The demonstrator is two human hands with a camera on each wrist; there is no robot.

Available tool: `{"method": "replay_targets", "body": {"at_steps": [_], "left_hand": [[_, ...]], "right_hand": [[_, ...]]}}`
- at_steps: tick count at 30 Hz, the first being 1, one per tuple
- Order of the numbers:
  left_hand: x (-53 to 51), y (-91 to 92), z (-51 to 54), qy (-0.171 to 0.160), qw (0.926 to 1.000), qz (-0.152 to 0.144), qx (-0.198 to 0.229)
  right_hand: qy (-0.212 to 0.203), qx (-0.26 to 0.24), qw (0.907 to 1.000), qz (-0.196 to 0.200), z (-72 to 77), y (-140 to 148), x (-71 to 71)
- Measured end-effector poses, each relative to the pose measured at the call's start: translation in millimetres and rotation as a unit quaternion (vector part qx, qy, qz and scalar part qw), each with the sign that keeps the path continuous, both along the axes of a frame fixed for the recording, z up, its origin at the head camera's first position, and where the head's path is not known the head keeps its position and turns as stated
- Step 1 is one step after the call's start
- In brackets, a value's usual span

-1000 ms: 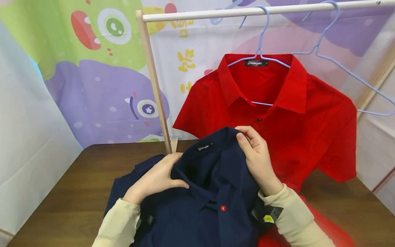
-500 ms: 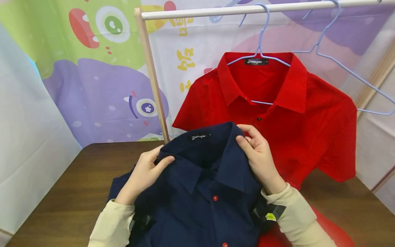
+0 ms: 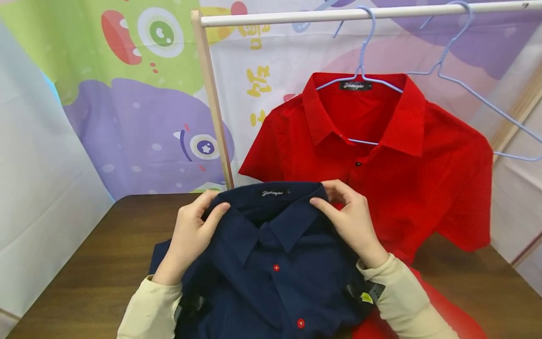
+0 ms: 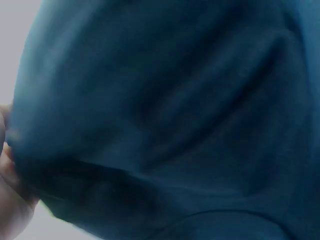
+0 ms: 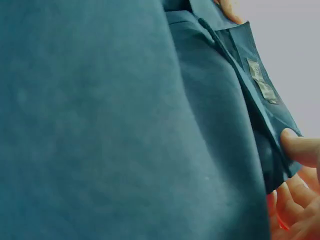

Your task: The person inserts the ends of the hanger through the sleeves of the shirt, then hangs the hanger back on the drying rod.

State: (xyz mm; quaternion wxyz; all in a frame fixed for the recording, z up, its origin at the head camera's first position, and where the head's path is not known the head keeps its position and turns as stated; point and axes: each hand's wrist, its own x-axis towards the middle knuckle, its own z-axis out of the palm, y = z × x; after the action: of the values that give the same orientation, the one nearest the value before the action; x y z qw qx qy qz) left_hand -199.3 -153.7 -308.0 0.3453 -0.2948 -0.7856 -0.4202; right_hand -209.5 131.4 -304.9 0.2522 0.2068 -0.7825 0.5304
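Observation:
A navy shirt [image 3: 254,287] with red buttons is held up by its collar above the table, front facing me. My left hand [image 3: 188,230] pinches the left side of the collar, thumb in front. On the other side, my right hand [image 3: 353,221] pinches the right end of the collar between thumb and fingers. The collar label [image 3: 273,193] shows between the hands. In the left wrist view, navy cloth [image 4: 165,110] fills most of the picture. The right wrist view shows the thumb [image 5: 300,147] on the collar.
Behind the navy shirt, a red shirt [image 3: 389,188] hangs on a blue hanger [image 3: 363,56] from a white rail [image 3: 279,18]. Farther right hangs a bare blue hanger [image 3: 461,84]. A wooden post [image 3: 211,94] stands left. Brown table [image 3: 93,263] lies beneath.
The left hand has moved left and up to grip the collar edge. The collar has been spread and turned to face me, its two points now lying side by side.

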Motion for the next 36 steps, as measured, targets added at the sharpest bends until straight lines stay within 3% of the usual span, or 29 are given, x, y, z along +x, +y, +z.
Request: {"method": "replay_targets", "body": {"at_steps": [5,11,17,23,25,31,36], "left_hand": [[-1.7,3.3,-2.8,-0.017,0.9992,0.034,-0.008],[-2.5,2.6,-1.6,-0.016,0.9975,0.060,-0.035],[0.7,2.5,-2.1,-0.053,0.9976,0.042,-0.018],[4.5,5.6,0.2,-0.062,0.9979,0.014,-0.011],[5.8,6.8,1.0,-0.065,0.9978,0.006,-0.010],[8.5,8.7,-1.1,-0.082,0.9960,0.004,-0.034],[10.9,9.8,-0.3,-0.133,0.9883,-0.005,-0.074]], "right_hand": [[-0.019,0.053,0.9976,-0.039,-3.6,3.3,-2.6],[-0.023,0.110,0.9929,-0.039,-5.3,7.2,-5.7],[-0.032,0.133,0.9899,-0.037,-2.6,11.3,-4.5],[0.056,0.157,0.9842,-0.061,2.1,17.4,-3.4],[0.067,0.168,0.9817,-0.059,3.5,19.2,-2.8],[0.004,0.219,0.9756,-0.012,4.7,25.3,-1.7],[-0.027,0.231,0.9726,0.005,5.8,27.0,0.8]]}}
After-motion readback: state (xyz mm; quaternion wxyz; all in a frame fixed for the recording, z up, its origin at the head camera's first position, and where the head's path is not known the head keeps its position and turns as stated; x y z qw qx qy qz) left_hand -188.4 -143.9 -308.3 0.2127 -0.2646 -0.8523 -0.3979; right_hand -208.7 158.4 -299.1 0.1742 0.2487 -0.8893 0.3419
